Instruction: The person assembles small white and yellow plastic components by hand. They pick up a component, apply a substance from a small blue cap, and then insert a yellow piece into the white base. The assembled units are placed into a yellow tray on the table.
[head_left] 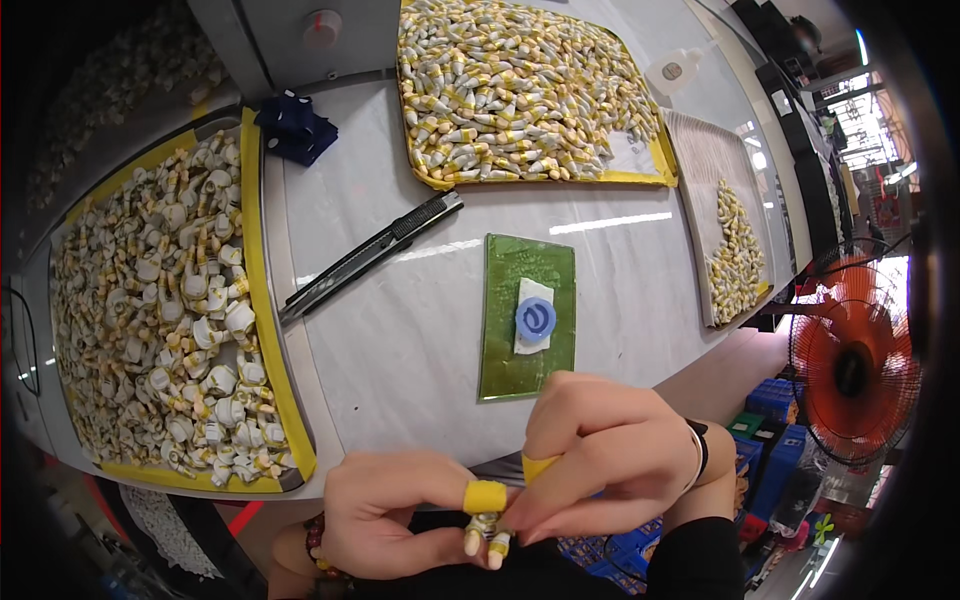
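Observation:
Close to my body, below the table's near edge, both hands meet over a small figurine piece (482,530), white with yellow bands and peach tips. My left hand (385,510) pinches it between thumb and forefinger, which wears a yellow finger cover (485,497). From the other side my right hand (605,455) closes its fingertips on the same piece; its fingers partly hide it. Another yellow cover shows on a right finger. Just beyond the right hand lies a green board (500,370), carrying a white pad (532,287) and a round blue cap (536,320).
A yellow-edged tray (250,170) of figurine bodies stands at left. Another tray (663,165) at the back holds many small limb pieces; a pale tray (695,165) at right has fewer. A black utility knife (390,240), dark blue cloth (297,127), white bottle (675,72) and orange fan (850,370) surround the workspace.

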